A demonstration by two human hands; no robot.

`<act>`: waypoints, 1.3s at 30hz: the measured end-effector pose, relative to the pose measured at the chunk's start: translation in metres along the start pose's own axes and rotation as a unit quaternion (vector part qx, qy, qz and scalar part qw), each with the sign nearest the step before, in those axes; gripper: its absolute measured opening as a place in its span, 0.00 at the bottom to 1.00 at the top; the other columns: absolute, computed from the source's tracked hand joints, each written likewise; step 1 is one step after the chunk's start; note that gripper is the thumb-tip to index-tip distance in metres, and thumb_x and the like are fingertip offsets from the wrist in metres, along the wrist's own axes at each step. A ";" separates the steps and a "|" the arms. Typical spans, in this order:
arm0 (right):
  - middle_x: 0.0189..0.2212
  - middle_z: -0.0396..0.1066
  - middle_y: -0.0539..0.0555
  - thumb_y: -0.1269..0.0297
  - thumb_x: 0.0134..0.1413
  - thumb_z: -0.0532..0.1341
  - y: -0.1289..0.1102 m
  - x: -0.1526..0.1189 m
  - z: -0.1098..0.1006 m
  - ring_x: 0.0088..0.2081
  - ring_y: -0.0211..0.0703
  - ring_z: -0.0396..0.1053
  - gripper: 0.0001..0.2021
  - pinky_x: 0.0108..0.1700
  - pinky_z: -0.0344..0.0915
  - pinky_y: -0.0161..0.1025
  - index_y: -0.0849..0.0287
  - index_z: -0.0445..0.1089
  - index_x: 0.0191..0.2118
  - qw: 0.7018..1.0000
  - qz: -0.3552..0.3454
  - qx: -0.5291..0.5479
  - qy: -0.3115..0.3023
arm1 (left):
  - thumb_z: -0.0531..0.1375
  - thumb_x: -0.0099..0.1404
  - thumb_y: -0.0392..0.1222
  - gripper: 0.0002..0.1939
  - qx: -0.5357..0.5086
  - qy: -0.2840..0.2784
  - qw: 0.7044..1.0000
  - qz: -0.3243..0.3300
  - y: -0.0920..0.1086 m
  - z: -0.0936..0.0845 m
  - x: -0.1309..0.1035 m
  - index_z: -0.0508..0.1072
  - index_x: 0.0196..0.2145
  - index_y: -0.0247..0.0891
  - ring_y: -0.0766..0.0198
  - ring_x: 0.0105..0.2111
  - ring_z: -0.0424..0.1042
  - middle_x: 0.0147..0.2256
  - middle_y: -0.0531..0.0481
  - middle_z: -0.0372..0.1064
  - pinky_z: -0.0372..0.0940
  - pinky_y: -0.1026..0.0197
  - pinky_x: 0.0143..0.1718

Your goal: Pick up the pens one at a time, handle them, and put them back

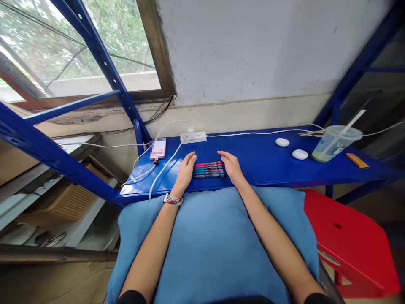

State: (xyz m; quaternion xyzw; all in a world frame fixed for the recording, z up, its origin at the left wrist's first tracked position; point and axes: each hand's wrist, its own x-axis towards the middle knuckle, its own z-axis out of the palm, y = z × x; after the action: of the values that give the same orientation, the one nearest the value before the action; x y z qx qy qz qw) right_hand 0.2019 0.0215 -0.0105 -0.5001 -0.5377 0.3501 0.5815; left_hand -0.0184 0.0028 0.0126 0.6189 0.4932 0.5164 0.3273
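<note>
Several pens [209,169] with pink, blue and dark barrels lie side by side in a flat row on the blue shelf [253,169]. At the left ends of the pens is my left hand [186,169], its fingers pointing away from me; a colourful band is on that wrist. My right hand [232,166] stands at the right ends, thumb and fingers extended toward the left. The row lies between both palms. Neither hand is wrapped round a pen. Whether the palms press on the pen ends cannot be made out.
Behind the pens is a white power strip [198,136] with cables. A small boxy device [157,148] lies left. Two white oval objects [300,154], a plastic cup [335,143] with a straw and a yellow-orange item [357,160] are right. A blue cushion [211,240] lies under my arms, beside a red stool [351,236].
</note>
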 end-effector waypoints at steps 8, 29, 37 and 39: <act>0.66 0.75 0.54 0.69 0.58 0.59 -0.002 -0.005 0.007 0.73 0.55 0.65 0.21 0.74 0.60 0.54 0.53 0.85 0.51 0.993 0.036 0.091 -0.059 | 0.56 0.77 0.60 0.27 -0.063 -0.030 0.997 -0.015 -0.015 0.009 0.003 0.75 0.64 0.43 0.51 0.73 0.63 0.69 0.44 0.70 0.53 0.48 0.77; 0.58 0.81 0.58 0.65 0.62 0.66 -0.017 -0.030 -0.005 0.71 0.60 0.68 0.08 0.74 0.59 0.60 0.52 0.85 0.37 0.995 -0.057 -0.014 -0.081 | 0.52 0.81 0.50 0.21 0.041 -0.009 0.999 -0.002 0.006 0.000 -0.019 0.80 0.57 0.42 0.51 0.69 0.68 0.63 0.43 0.76 0.56 0.45 0.75; 0.58 0.81 0.57 0.65 0.62 0.69 -0.026 -0.040 -0.010 0.72 0.61 0.65 0.10 0.74 0.58 0.61 0.51 0.83 0.28 0.963 -0.152 -0.120 -0.189 | 0.51 0.79 0.48 0.19 0.026 -0.004 1.000 -0.005 0.010 0.000 -0.017 0.80 0.50 0.40 0.52 0.64 0.72 0.58 0.44 0.79 0.60 0.48 0.71; 0.59 0.80 0.56 0.65 0.61 0.70 -0.027 -0.041 -0.010 0.72 0.61 0.64 0.09 0.74 0.57 0.62 0.51 0.82 0.28 0.957 -0.156 -0.136 -0.203 | 0.52 0.79 0.47 0.18 0.024 -0.004 1.000 -0.006 0.010 0.000 -0.017 0.80 0.49 0.41 0.52 0.63 0.73 0.57 0.44 0.79 0.61 0.48 0.71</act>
State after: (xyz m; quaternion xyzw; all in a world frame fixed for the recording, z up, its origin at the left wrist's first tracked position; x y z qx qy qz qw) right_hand 0.2013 -0.0265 0.0048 -0.4028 -0.7584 0.2732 0.4336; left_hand -0.0152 -0.0166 0.0163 0.6255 0.5076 0.5001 0.3177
